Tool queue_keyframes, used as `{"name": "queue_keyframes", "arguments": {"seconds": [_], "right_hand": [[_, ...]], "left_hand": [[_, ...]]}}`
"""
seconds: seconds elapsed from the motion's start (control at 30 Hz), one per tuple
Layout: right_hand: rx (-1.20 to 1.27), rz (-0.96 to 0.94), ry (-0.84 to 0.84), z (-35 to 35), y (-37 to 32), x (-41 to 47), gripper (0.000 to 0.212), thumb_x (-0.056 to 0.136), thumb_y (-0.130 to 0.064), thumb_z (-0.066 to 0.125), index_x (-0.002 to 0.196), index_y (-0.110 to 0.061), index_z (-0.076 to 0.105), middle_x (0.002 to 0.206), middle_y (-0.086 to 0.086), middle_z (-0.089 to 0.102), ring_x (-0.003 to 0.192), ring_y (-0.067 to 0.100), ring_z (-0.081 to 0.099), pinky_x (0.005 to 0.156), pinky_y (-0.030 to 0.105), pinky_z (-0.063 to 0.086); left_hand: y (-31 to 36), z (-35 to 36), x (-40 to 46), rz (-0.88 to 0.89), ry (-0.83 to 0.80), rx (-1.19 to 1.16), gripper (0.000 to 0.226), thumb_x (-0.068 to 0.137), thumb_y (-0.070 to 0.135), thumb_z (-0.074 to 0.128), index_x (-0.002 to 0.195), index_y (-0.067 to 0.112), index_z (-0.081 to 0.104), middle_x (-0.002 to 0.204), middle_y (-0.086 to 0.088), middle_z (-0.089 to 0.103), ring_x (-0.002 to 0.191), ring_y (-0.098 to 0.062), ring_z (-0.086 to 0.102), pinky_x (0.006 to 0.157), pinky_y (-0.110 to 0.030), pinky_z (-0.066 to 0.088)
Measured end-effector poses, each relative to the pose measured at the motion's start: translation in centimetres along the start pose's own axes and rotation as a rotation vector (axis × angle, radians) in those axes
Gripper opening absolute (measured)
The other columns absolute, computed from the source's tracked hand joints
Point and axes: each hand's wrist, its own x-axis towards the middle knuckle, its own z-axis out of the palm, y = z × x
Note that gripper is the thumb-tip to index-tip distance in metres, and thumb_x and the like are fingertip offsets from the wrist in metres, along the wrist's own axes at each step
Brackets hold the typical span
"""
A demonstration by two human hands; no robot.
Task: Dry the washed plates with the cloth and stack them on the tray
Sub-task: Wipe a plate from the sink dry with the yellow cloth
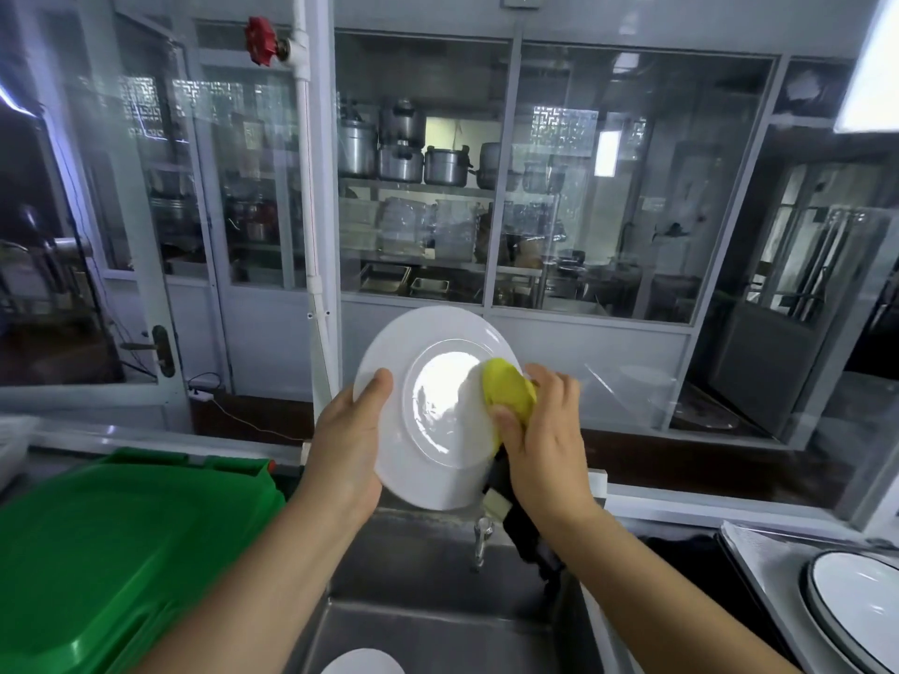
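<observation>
I hold a white plate (433, 352) upright above the sink, its underside facing me. My left hand (348, 440) grips its left rim, thumb lying on the near face. My right hand (545, 440) holds a yellow cloth (508, 391) bunched against the plate's right side. Another white plate (362, 663) lies in the sink at the bottom edge of the view. At the lower right a dark-rimmed white plate (861, 605) rests on a tray (759, 557).
A steel sink (438, 625) lies below my hands, with a tap (481, 539) at its back. A green plastic bin lid (121, 542) fills the lower left. A dark cloth (528, 537) hangs below my right wrist. Glass partitions stand beyond the counter.
</observation>
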Motion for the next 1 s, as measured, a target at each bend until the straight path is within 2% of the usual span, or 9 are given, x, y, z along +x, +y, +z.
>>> {"name": "queue_keyframes", "arguments": {"seconds": [0.1, 0.17, 0.27, 0.4, 0.53, 0.63, 0.7, 0.83, 1.0], "right_hand": [[-0.151, -0.112, -0.025, 0.6, -2.0, 1.2, 0.03, 0.092, -0.018, 0.059, 0.119, -0.005, 0.056, 0.114, 0.01, 0.05, 0.1, 0.027, 0.044, 0.085, 0.043, 0.044], [-0.18, -0.236, 0.008, 1.1, -3.4, 1.3, 0.031, 0.088, -0.018, 0.059, 0.115, -0.003, 0.062, 0.109, 0.014, 0.059, 0.091, 0.035, 0.052, 0.079, 0.044, 0.048], [-0.189, -0.436, -0.024, 1.5, -4.1, 0.3, 0.035, 0.089, -0.022, 0.053, 0.119, -0.008, 0.064, 0.109, 0.01, 0.063, 0.083, 0.035, 0.055, 0.07, 0.043, 0.05], [-0.178, -0.6, -0.1, 1.6, -2.0, -2.2, 0.031, 0.089, -0.018, 0.063, 0.12, -0.016, 0.066, 0.113, 0.004, 0.064, 0.086, 0.028, 0.054, 0.07, 0.039, 0.049], [-0.25, -0.611, -0.143, -0.1, 1.3, -2.7, 0.028, 0.092, -0.021, 0.058, 0.118, -0.021, 0.069, 0.108, 0.004, 0.067, 0.086, 0.025, 0.053, 0.072, 0.031, 0.048], [-0.313, -0.514, -0.108, -1.4, 2.3, -1.0, 0.038, 0.075, -0.01, 0.08, 0.111, -0.018, 0.073, 0.099, 0.008, 0.067, 0.079, 0.031, 0.058, 0.067, 0.032, 0.051], [-0.337, -0.468, -0.082, -1.7, 1.9, 0.5, 0.041, 0.069, -0.003, 0.083, 0.108, -0.012, 0.073, 0.096, 0.013, 0.066, 0.077, 0.036, 0.059, 0.064, 0.039, 0.053], [-0.304, -0.455, 0.028, -0.8, -0.5, 2.2, 0.025, 0.083, -0.011, 0.067, 0.107, -0.01, 0.073, 0.097, 0.016, 0.065, 0.079, 0.038, 0.058, 0.064, 0.04, 0.053], [-0.208, -0.549, 0.036, 1.1, -2.2, 0.0, 0.029, 0.09, -0.025, 0.055, 0.113, -0.016, 0.071, 0.101, 0.01, 0.066, 0.086, 0.029, 0.053, 0.071, 0.033, 0.049]], "left_hand": [[-0.7, 0.9, -0.6, 0.01, 0.023, 0.033, 0.012, 0.086, 0.034, 0.067, 0.09, 0.025, 0.073, 0.099, -0.003, 0.074, 0.092, -0.023, 0.07, 0.079, -0.039, 0.055], [-1.0, 1.2, -0.8, -0.006, 0.035, 0.034, 0.009, 0.085, 0.035, 0.068, 0.086, 0.029, 0.074, 0.096, -0.006, 0.074, 0.088, -0.026, 0.071, 0.076, -0.043, 0.056], [-0.6, 1.0, -0.7, 0.007, -0.007, -0.004, 0.011, 0.083, 0.036, 0.069, 0.087, 0.029, 0.076, 0.09, -0.008, 0.075, 0.081, -0.027, 0.072, 0.066, -0.039, 0.056], [0.3, 0.0, -0.1, -0.003, 0.041, 0.023, 0.012, 0.082, 0.038, 0.067, 0.086, 0.029, 0.075, 0.094, -0.008, 0.074, 0.087, -0.03, 0.07, 0.073, -0.046, 0.056], [1.2, -0.9, 0.2, 0.026, 0.049, 0.025, 0.012, 0.087, 0.032, 0.066, 0.09, 0.024, 0.074, 0.093, -0.004, 0.075, 0.082, -0.022, 0.072, 0.067, -0.035, 0.054], [1.5, -1.0, 0.1, 0.025, 0.014, 0.029, 0.014, 0.088, 0.031, 0.065, 0.096, 0.022, 0.072, 0.095, -0.003, 0.075, 0.084, -0.023, 0.071, 0.066, -0.031, 0.052], [1.3, -0.7, -0.1, 0.013, -0.013, 0.045, 0.013, 0.088, 0.031, 0.065, 0.092, 0.024, 0.074, 0.094, -0.003, 0.075, 0.084, -0.022, 0.071, 0.066, -0.032, 0.053], [0.3, 0.3, -0.6, -0.011, -0.035, 0.076, 0.011, 0.087, 0.031, 0.065, 0.085, 0.029, 0.076, 0.092, -0.003, 0.075, 0.084, -0.024, 0.071, 0.074, -0.038, 0.055], [0.1, 0.6, -0.3, -0.019, 0.007, 0.084, 0.011, 0.086, 0.03, 0.067, 0.08, 0.032, 0.076, 0.087, -0.003, 0.076, 0.082, -0.026, 0.071, 0.069, -0.036, 0.054]]}}
